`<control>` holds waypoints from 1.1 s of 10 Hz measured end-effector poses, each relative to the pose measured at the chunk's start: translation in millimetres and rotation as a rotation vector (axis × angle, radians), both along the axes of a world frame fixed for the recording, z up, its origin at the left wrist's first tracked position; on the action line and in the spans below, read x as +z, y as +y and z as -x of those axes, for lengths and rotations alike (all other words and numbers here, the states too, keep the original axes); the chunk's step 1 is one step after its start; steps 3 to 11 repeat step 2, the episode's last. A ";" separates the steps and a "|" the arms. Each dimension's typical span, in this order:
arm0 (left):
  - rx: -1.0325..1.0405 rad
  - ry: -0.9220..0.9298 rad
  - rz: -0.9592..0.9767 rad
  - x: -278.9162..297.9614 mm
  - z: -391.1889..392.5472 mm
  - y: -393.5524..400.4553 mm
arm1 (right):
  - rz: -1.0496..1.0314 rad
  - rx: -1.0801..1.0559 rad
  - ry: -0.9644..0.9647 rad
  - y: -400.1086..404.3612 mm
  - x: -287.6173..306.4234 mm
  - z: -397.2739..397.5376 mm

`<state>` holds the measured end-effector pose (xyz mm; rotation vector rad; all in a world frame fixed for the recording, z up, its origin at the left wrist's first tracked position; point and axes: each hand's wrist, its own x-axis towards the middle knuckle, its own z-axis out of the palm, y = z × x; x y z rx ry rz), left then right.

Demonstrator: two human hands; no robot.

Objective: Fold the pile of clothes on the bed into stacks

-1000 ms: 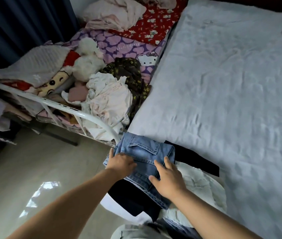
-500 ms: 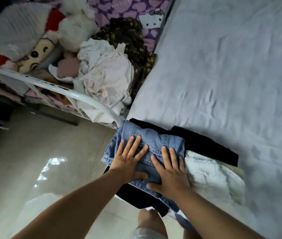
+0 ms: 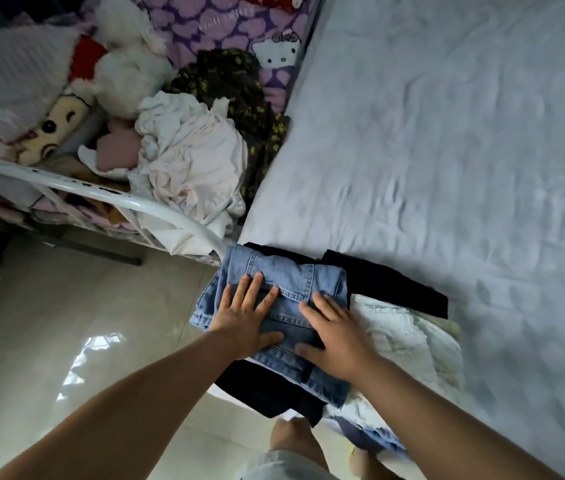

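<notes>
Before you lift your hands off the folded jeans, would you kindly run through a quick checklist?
1. Left hand flat on the folded jeans, no grip: ok.
2. Right hand flat on them too: ok.
3. Jeans rest on the dark garment: ok.
4. Stack fully on the bed: not ok, its near end overhangs the floor.
5. Unfolded pile left on the neighbouring bed: not ok.
6. Stack steady once released: cannot tell.

**Clearance at bed corner**

Wide open over the pale bedsheet (image 3: pixel 447 150), right and ahead. Blocked left by white rail (image 3: pixel 108 194) and crumpled clothes heap (image 3: pixel 191 161). Near edge taken up by folded stack (image 3: pixel 395 289).
</notes>
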<state>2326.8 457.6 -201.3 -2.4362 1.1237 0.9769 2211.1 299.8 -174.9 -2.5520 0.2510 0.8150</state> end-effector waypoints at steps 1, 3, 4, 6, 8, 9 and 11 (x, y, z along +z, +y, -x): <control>0.141 0.054 0.033 20.7 1.4 -8.8 | -0.003 -0.131 -0.034 -18.2 23.9 13.5; 0.168 0.090 0.022 47.6 3.9 -28.0 | 0.014 -0.206 0.052 -41.2 38.9 27.6; 0.168 0.090 0.022 47.6 3.9 -28.0 | 0.014 -0.206 0.052 -41.2 38.9 27.6; 0.168 0.090 0.022 47.6 3.9 -28.0 | 0.014 -0.206 0.052 -41.2 38.9 27.6; 0.168 0.090 0.022 47.6 3.9 -28.0 | 0.014 -0.206 0.052 -41.2 38.9 27.6; 0.168 0.090 0.022 47.6 3.9 -28.0 | 0.014 -0.206 0.052 -41.2 38.9 27.6; 0.168 0.090 0.022 47.6 3.9 -28.0 | 0.014 -0.206 0.052 -41.2 38.9 27.6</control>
